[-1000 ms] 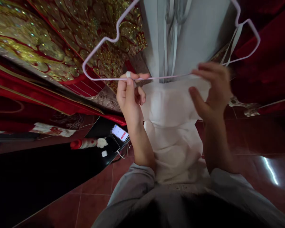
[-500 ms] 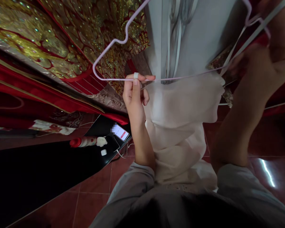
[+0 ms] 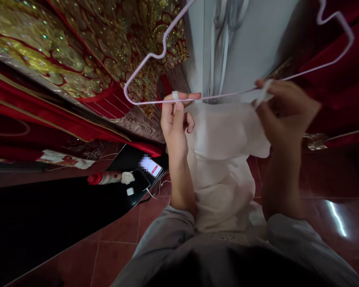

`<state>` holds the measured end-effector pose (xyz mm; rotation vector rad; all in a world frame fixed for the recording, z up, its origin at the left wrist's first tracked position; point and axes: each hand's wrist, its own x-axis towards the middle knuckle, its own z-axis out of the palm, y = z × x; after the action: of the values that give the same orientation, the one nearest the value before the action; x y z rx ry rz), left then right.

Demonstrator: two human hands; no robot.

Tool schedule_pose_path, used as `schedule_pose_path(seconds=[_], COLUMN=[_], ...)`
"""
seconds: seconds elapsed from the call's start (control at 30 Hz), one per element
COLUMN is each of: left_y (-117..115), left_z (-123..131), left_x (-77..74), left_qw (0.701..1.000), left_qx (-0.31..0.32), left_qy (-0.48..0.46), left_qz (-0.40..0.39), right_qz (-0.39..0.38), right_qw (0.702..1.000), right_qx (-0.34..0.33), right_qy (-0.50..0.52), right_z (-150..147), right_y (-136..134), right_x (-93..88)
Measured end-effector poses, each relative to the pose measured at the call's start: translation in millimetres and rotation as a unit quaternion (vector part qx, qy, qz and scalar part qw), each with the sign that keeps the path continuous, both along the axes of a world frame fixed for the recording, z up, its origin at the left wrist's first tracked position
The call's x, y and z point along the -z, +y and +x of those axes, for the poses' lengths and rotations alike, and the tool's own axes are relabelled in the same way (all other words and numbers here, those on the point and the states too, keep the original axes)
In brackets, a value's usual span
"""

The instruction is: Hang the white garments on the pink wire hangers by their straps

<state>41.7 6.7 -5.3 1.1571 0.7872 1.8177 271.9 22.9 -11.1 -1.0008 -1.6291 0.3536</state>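
A pale pink clothes hanger (image 3: 227, 95) stretches across the upper middle, its lower bar running between my hands. My left hand (image 3: 178, 119) is closed on that bar, thumb below and index finger along it; a white band crosses the index finger. At the bar's right part, my right hand (image 3: 284, 107) is closed in a pinch on a white strap (image 3: 265, 92), slightly blurred. Below the bar, a cream-white garment (image 3: 224, 135) hangs down in loose folds toward my lap. Its upper edge lies close to the bar between both hands.
Gold sequinned red garments (image 3: 107, 44) hang at the left, and dark red cloth (image 3: 335, 83) at the right. Grey-white fabric with ribbons (image 3: 251, 44) hangs ahead. A black table (image 3: 62, 207) at the left bears a phone (image 3: 152, 166), a red-capped bottle (image 3: 104, 178) and a white case (image 3: 130, 191).
My right hand has come down and left from the upper right, bringing the white strap to the hanger's bar. My left hand and the hanger have shifted slightly right.
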Motion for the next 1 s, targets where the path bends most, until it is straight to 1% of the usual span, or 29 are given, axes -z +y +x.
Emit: schedule_pose_path(seconds=[0.07, 0.13, 0.2, 0.27, 0.3, 0.33, 0.37, 0.4, 0.47, 0.53, 0.6, 0.67, 0.73, 0.77, 0.83, 0.87, 0.93, 1.0], left_y=[1, 5, 13, 20, 24, 26, 27, 28, 26, 23, 20, 18, 17, 16, 17, 18, 22, 26], left_z=[-2, -12, -31, -55, -66, -76, -83, -88, -91, -86, -78, -72, -67, -66, -65, -66, -69, -71], left_x=[5.4, 13.7, 23.0, 29.5, 30.5, 29.4, 26.1, 20.7, 4.0, -17.8, -41.0, -62.2, -78.4, -83.7, -87.4, -85.4, -74.3, -55.8], left_qw=[0.999, 0.992, 0.968, 0.932, 0.927, 0.938, 0.947, 0.958, 0.972, 0.974, 0.97, 0.955, 0.944, 0.944, 0.953, 0.96, 0.974, 0.987], left_qx=[-0.04, -0.121, -0.246, -0.353, -0.365, -0.335, -0.304, -0.261, -0.169, -0.088, -0.05, -0.038, -0.031, -0.028, -0.031, -0.033, -0.04, -0.054], left_qy=[0.016, 0.032, 0.04, 0.049, 0.053, 0.07, 0.079, 0.096, 0.143, 0.197, 0.236, 0.293, 0.328, 0.33, 0.298, 0.27, 0.21, 0.138], left_qz=[-0.001, 0.016, 0.043, 0.072, 0.065, 0.053, 0.061, 0.068, 0.081, 0.061, 0.029, 0.018, -0.001, -0.016, -0.049, -0.064, -0.074, -0.07], right_qz=[0.023, 0.034, 0.042, 0.032, 0.019, 0.004, -0.01, -0.02, -0.033, -0.036, -0.034, -0.032, -0.028, -0.026, -0.019, -0.014, -0.009, -0.003], right_qw=[0.999, 0.999, 0.998, 0.998, 0.999, 0.999, 0.999, 0.999, 0.999, 0.998, 0.997, 0.997, 0.997, 0.997, 0.996, 0.997, 0.997, 0.998], right_qx=[0.029, 0.041, 0.051, 0.044, 0.033, 0.022, 0.013, 0.01, 0.021, 0.047, 0.063, 0.067, 0.071, 0.075, 0.08, 0.081, 0.071, 0.056], right_qy=[-0.01, 0.002, 0.021, 0.034, 0.037, 0.037, 0.037, 0.036, 0.028, 0.015, 0.004, -0.007, -0.016, -0.017, -0.016, -0.012, -0.008, -0.001], right_z=[-17, -21, -17, -12, -10, -9, -9, -10, -12, -15, -17, -18, -19, -20, -21, -21, -19, -18], right_y=[-6, -7, -6, -6, -7, -7, -8, -8, -8, -8, -8, -8, -9, -10, -11, -11, -10, -9], right_x=[-2.1, -4.9, -7.8, -11.1, -12.7, -14.2, -15.4, -16.2, -16.4, -14.6, -11.6, -8.8, -6.9, -6.3, -5.1, -4.2, -1.4, 2.4])
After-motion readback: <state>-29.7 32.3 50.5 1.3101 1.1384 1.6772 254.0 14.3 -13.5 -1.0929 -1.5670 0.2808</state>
